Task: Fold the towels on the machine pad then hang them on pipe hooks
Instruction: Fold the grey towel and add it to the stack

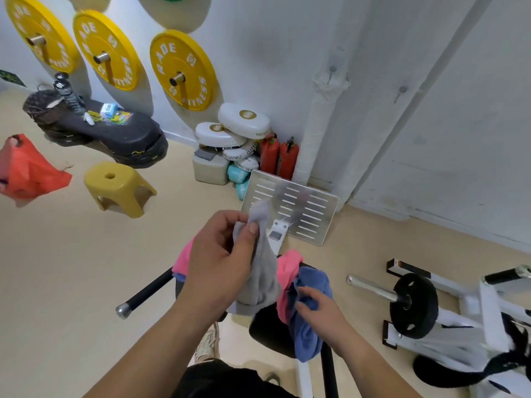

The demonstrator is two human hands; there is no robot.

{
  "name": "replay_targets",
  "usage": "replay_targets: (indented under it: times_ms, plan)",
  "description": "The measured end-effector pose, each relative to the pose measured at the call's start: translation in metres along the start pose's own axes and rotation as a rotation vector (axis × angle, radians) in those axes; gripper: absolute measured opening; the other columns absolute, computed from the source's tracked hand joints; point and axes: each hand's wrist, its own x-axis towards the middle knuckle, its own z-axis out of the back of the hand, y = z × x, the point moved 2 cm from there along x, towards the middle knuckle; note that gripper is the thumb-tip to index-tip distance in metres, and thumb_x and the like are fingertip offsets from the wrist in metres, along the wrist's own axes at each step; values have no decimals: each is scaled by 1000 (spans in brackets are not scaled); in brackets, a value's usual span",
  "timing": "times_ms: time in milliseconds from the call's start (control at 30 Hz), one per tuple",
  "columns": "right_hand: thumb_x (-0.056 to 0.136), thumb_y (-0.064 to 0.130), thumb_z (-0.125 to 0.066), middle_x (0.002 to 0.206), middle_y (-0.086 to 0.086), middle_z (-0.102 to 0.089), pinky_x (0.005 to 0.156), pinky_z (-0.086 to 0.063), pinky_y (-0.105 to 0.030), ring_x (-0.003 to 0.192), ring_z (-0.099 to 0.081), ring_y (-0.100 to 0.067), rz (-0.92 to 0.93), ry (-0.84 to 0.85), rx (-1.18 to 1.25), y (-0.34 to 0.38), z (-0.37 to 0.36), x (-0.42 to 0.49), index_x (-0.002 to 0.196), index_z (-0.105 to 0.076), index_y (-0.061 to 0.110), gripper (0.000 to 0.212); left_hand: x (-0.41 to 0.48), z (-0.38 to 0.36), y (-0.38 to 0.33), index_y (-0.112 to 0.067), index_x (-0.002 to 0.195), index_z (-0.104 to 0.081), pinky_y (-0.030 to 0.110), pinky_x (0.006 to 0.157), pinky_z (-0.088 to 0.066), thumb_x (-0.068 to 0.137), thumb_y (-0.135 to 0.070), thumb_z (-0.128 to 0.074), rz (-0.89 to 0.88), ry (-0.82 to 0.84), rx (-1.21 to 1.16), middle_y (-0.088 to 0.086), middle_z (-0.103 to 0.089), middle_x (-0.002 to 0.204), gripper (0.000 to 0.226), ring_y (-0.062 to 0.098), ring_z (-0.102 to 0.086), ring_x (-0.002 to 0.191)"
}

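My left hand (221, 254) pinches the top of a grey towel (263, 274) and holds it up so it hangs over the black machine pad (270, 331). A pink towel (288, 268) and a blue towel (309, 311) lie bunched on the pad. My right hand (321, 310) rests on the blue towel with its fingers curled into the cloth. White wrapped pipes (316, 116) run up the wall behind; two hooks (333, 69) stick out of the wall near them.
A slotted metal footplate (304, 208) stands just past the pad. A yellow stool (117, 186) and a red bag (26, 170) are on the left. A barbell sleeve with a black plate (413, 304) lies to the right. Yellow plates (184, 70) hang on the wall.
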Motion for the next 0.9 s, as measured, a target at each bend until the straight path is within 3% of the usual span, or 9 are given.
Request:
replay_targets:
  times_ms: [100,200,267,367,467,633,700,767,900]
  plan:
    - [97,22,-63,121,7,-64,94,-48,-25,109,-62,-12,-12,11,32,1,8,-12,128,-66,31,33,-4,5,-34,-34,94,-66,12,59,-52,98,-27,-67,-123,-124,-116,-8,-73,84,7,2,-68,70]
    - [97,19,-67,102,2,-76,92,-54,-28,103,-70,-15,82,-90,206,23,21,-30,102,-77,21,11,-5,-9,-39,-29,94,-67,16,55,-49,92,-25,-75,-85,67,16,-3,-74,75,9,7,-63,59]
    - [96,24,-70,90,-10,-78,85,-57,-36,89,-73,-23,169,-120,402,56,35,-48,90,-77,10,17,-10,-23,-23,-25,93,-68,13,56,-49,86,-23,-82,54,186,48,-4,-76,72,15,0,-63,57]
    - [95,35,-69,97,-15,-79,84,-63,-44,91,-77,-33,286,-8,582,92,58,-81,102,-76,7,30,-31,-46,-9,-25,93,-73,14,64,-55,89,-26,-79,140,315,25,-6,-79,79,8,2,-73,73]
    - [95,33,-70,92,-9,-81,71,-61,-32,86,-78,-23,311,-63,562,97,71,-102,101,-75,8,27,-48,-60,-9,-29,99,-77,5,70,-51,100,-14,-63,105,444,-1,-16,-80,89,20,-5,-72,88]
    - [104,40,-56,83,-24,-62,75,-53,-46,80,-59,-24,218,-413,709,52,96,-85,92,-61,-2,43,-30,-54,1,-29,103,-76,8,72,-53,100,-10,-60,114,149,-27,-10,-78,95,26,-5,-70,86]
    - [106,39,-52,82,-16,-56,77,-47,-40,81,-54,-22,128,-555,777,33,111,-79,94,-57,-2,43,-19,-42,-4,-27,106,-75,3,66,-48,100,-10,-58,62,2,-12,-11,-76,96,25,-12,-65,78]
    - [107,36,-49,84,-7,-56,74,-43,-35,79,-51,-19,34,-670,749,15,126,-76,92,-57,5,36,-6,-32,-6,-30,107,-73,11,74,-49,100,-14,-59,-4,-77,6,-12,-75,98,23,-8,-65,85]
    - [106,32,-46,84,-11,-58,67,-42,-34,77,-53,-25,-42,-794,639,-7,147,-73,90,-56,8,31,18,-27,-9,-30,108,-70,18,81,-52,100,-14,-59,-64,-93,38,-14,-71,95,21,-7,-65,84]
